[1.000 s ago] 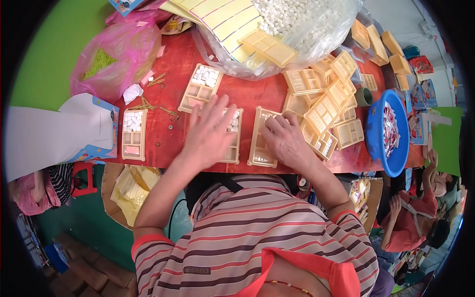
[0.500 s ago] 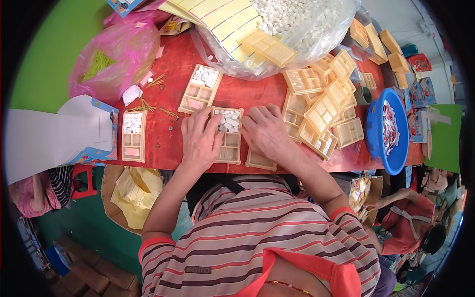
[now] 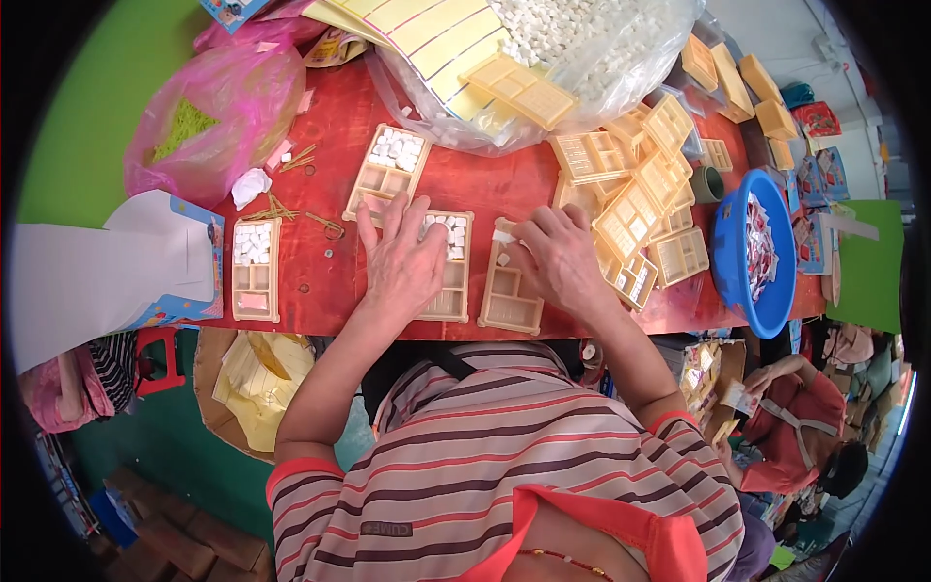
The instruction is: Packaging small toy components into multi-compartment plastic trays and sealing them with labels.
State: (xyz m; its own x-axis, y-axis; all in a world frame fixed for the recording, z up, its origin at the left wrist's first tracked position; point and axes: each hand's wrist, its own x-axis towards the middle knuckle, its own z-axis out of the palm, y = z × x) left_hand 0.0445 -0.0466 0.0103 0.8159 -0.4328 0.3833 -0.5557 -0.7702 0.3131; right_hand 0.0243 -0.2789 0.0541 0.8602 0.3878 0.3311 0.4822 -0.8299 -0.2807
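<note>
My left hand (image 3: 402, 257) lies across the cream compartment tray (image 3: 444, 303) in the middle, which holds white pieces (image 3: 452, 229) in its top section. Its fingers are apart and reach the lower end of the tray beyond (image 3: 397, 181), next to a pink piece there. My right hand (image 3: 565, 257) is bent over the top of the tray on the right (image 3: 511, 312), fingers curled down and their tips hidden. Beside them in that tray are a few small white pieces (image 3: 503, 259). A further tray, at the left (image 3: 255, 281), holds white pieces and a pink one.
A heap of cream trays (image 3: 635, 209) lies to the right, before a blue basin (image 3: 756, 254) of small packets. At the back stands a clear bag of white pieces (image 3: 601, 39). A pink bag (image 3: 218, 121), brown sticks (image 3: 274, 209) and a blue-edged box (image 3: 194, 257) are at left.
My right hand has moved right from the middle tray to the right tray, where white pieces now show. My left hand has shifted slightly, its fingers now at the far tray's lower end.
</note>
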